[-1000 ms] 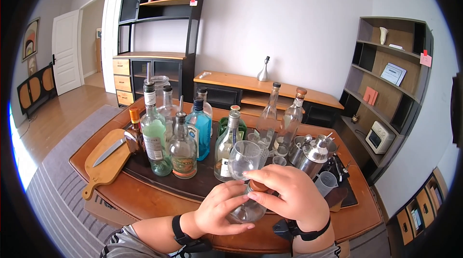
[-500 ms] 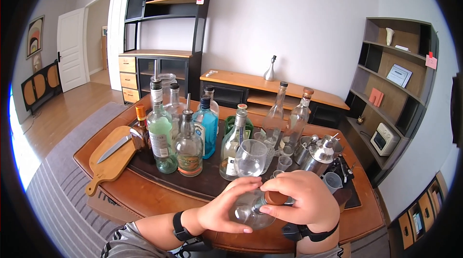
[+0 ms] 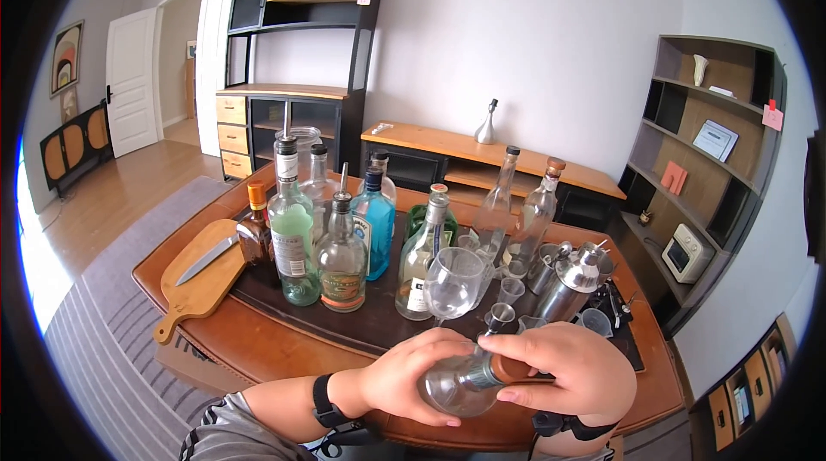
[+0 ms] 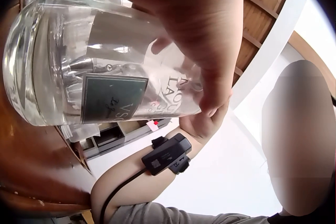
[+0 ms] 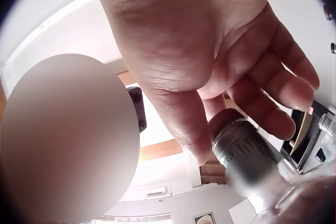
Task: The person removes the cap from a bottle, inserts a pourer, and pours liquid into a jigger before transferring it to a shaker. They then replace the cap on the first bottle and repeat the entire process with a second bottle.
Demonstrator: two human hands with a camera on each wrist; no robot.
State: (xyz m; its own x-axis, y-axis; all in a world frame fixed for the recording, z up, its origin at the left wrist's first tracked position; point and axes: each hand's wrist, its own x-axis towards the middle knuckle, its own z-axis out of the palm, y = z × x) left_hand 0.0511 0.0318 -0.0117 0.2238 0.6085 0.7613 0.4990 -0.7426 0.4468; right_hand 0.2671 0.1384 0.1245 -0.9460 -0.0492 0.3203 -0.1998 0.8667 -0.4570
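In the head view a clear glass bottle [image 3: 449, 385] is held tilted over the front of the table, its neck toward the right. My left hand [image 3: 397, 382] grips its body from the left, the thumb toward me. A dark green label [image 4: 113, 98] with the letters VS shows in the left wrist view. My right hand [image 3: 576, 372] pinches the brown stopper [image 3: 509, 368] between thumb and fingers. From the right wrist the stopper [image 5: 227, 120] sits at the top of the neck, above a dark foil collar [image 5: 244, 148]. Just beyond the hands stands a stemmed balloon glass [image 3: 454, 278].
Past the left hand are several bottles, including a green-tinted one [image 3: 297, 246] and a blue one [image 3: 376, 220]. A knife [image 3: 206, 259] lies on a wooden board [image 3: 200, 297] at left. Toward the right are a jigger [image 3: 499, 316], a steel shaker [image 3: 578, 276] and small cups.
The bottle has tipped further, its neck swinging toward the right. My right hand has shifted right with the stopper; the left hand has closed more around the body. The head view has shifted slightly.
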